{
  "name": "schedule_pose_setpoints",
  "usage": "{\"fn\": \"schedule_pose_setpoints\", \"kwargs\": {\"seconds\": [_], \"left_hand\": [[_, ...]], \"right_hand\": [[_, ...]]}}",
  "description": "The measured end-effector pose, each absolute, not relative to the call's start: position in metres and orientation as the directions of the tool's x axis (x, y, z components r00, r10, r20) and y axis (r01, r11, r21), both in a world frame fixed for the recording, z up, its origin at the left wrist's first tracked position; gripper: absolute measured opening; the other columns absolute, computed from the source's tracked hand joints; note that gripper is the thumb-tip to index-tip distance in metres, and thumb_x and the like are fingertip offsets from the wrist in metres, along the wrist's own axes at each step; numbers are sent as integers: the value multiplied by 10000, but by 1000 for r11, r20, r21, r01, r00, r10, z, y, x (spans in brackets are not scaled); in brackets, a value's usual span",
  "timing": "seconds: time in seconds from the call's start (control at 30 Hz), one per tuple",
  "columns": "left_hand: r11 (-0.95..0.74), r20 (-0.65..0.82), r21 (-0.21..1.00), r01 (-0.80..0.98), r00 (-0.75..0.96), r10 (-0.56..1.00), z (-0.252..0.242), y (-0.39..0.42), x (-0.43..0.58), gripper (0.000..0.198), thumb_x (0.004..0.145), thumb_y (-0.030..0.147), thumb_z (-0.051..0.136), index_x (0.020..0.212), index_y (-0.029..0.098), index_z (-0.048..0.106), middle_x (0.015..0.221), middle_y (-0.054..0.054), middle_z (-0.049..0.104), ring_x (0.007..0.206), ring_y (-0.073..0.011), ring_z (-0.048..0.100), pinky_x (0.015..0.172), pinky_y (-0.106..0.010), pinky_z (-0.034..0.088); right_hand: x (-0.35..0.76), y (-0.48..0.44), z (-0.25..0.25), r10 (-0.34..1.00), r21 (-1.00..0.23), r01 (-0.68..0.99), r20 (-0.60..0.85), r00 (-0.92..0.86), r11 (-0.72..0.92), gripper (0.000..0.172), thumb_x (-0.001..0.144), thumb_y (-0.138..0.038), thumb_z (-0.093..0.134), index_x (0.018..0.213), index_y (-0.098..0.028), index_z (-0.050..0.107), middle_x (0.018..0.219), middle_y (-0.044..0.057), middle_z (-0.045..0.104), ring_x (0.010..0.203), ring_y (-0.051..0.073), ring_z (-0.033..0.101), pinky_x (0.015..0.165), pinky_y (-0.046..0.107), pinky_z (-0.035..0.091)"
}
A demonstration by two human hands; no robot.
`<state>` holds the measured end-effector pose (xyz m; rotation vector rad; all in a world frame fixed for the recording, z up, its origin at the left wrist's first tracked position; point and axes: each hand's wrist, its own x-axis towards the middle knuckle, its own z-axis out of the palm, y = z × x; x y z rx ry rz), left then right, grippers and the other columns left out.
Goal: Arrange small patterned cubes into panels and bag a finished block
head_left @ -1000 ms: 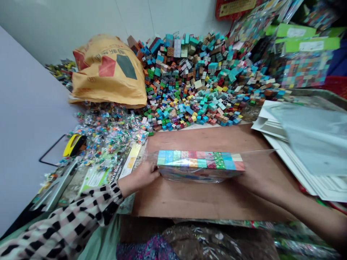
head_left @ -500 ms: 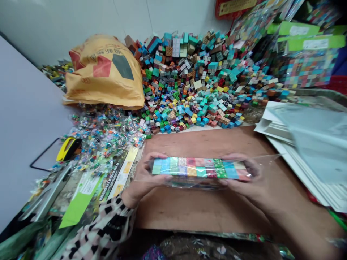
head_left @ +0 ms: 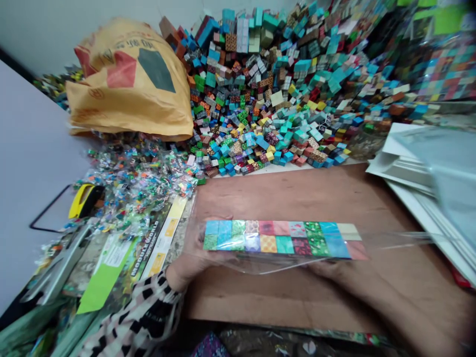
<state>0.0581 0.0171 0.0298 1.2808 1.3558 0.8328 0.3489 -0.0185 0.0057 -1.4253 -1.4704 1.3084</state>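
Note:
A long block of patterned paper cubes [head_left: 273, 238] in two colourful rows lies inside a clear plastic bag [head_left: 256, 264], over the brown board. My left hand [head_left: 199, 253] grips its left end, thumb on the near side and fingers behind. Under the right part of the near side is my right hand [head_left: 330, 267]; it is blurred, and its fingers are mostly hidden by the block. To the right, a loose stretch of the clear bag extends past the block's end.
The brown board [head_left: 278, 193] forms the work surface. Behind it rises a heap of small coloured cubes [head_left: 260, 99] beside a yellow sack [head_left: 130, 89]. Small plastic-wrapped pieces [head_left: 141, 173] and a yellow-black stapler-like tool [head_left: 85, 201] lie left. White card sheets [head_left: 412, 183] are stacked right.
My right hand has come off the block's right end and dropped to its near underside. The block's right end is now uncovered. The view has shifted slightly.

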Motion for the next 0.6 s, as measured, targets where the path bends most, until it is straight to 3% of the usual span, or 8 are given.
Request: {"fn": "schedule_pose_setpoints", "kwargs": {"seconds": [0.13,0.27,0.37,0.43,0.53,0.6], "left_hand": [[223,-270,942,252,171,948,16,17,52,654,416,496,910,924,194,630,923,-64,709,884,-271,643,852,-398,525],[145,-227,944,298,262,938,6,19,45,581,527,479,887,969,177,662,1006,-80,715,980,-273,640,986,-428,481],[70,-211,914,399,322,923,13,20,41,539,602,448,866,1021,174,665,1083,-104,703,1045,-279,627,1050,-451,435],[35,-189,916,400,353,916,25,19,42,581,608,419,875,1091,187,650,1156,-112,685,1081,-285,620,1049,-447,438],[-65,-17,965,255,310,951,47,17,49,776,525,386,927,1212,235,598,1345,-100,599,1212,-304,561,1057,-419,440],[-178,133,972,153,269,954,55,17,57,716,521,369,933,1159,263,627,1327,-61,618,1284,-299,513,1104,-406,396]], "right_hand": [[349,-15,9,964,-963,240,-171,-205,-119,82,732,-338,727,800,-358,768,893,-18,772,933,297,712,928,430,570],[351,-14,10,950,-963,242,-181,-256,-118,118,723,-322,739,836,-300,764,925,8,772,911,280,713,906,421,571],[362,-12,13,924,-960,250,-204,-325,-124,252,718,-341,755,957,-261,747,1015,34,758,984,280,697,942,427,546],[369,-12,20,934,-967,221,-192,-302,-128,445,673,-341,798,1097,-247,702,1130,59,725,1047,286,676,946,425,541],[372,-11,36,990,-988,155,-30,-138,-9,736,558,-316,880,1240,-262,610,1309,86,630,1195,293,597,958,398,527],[368,-10,46,994,-988,134,68,-81,78,616,571,-327,884,1144,-273,663,1259,73,649,1187,280,594,923,372,535]]}}
